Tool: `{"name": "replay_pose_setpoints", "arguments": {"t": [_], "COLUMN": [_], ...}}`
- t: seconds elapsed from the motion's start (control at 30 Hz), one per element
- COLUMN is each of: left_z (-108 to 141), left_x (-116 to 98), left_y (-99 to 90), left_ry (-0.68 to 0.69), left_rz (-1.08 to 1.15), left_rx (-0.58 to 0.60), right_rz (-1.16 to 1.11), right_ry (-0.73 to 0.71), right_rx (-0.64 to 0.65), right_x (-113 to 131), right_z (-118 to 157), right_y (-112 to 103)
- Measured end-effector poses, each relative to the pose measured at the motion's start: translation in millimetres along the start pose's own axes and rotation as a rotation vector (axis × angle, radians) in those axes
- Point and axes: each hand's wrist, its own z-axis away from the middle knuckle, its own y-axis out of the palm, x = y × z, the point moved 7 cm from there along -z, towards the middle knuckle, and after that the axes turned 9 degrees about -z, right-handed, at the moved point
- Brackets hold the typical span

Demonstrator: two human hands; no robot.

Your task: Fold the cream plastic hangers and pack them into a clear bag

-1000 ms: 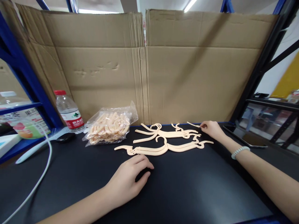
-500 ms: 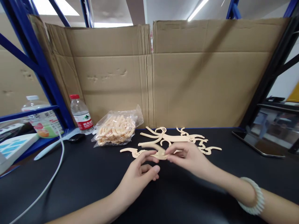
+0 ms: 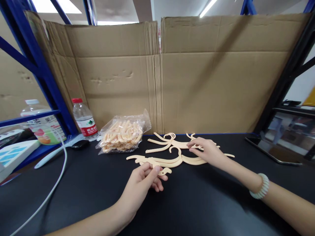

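Our left hand (image 3: 141, 183) pinches a small cream piece (image 3: 166, 171) between thumb and fingers, by the left half of the nearer curved pieces (image 3: 173, 163). Our right hand (image 3: 206, 150) is partly curled, its fingertips at the farther pieces (image 3: 179, 145); we cannot tell whether it grips one. Both groups lie on the black table (image 3: 189, 203), before the cardboard (image 3: 221, 85). Left of them we have a clear bag (image 3: 123, 132) of similar pieces, near a red-capped bottle (image 3: 85, 122).

This looks like a workshop, with blue metal racking (image 3: 46, 82) and cardboard panels (image 3: 221, 95)
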Motion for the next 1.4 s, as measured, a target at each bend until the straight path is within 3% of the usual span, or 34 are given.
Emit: {"name": "replay_pose_setpoints", "arguments": {"t": [0.13, 0.27, 0.5, 0.7, 0.9, 1.17, 1.4], "left_z": [-1, 0, 2, 0, -8, -10, -10], "left_x": [1, -2, -7, -12, -11, -18, -19], "left_y": [0.1, -2.0, -5.9, -18.6, -27.6, -39.8, -39.0], "left_ry": [0.001, 0.045, 0.056, 0.075, 0.055, 0.125, 0.096], "left_rz": [0.0, -0.033, 0.012, 0.047, 0.259, 0.291, 0.277], "left_rx": [0.004, -0.033, -0.079, -0.124, -0.12, -0.205, -0.181], "right_rz": [0.23, 0.23, 0.214, 0.135, 0.067, -0.044, -0.057], "right_ry": [-0.04, -0.06, -0.065, -0.042, -0.005, 0.021, 0.049], "right_rx": [0.08, 0.096, 0.044, -0.117, -0.115, -0.089, -0.046], "right_x": [-34, -41, -36, -27, -7, 10, 8], "right_z": [-2, -5, -8, -5, 3, 9, 13], "right_y": [3, 11, 8, -23, -48, -40, -31]}}
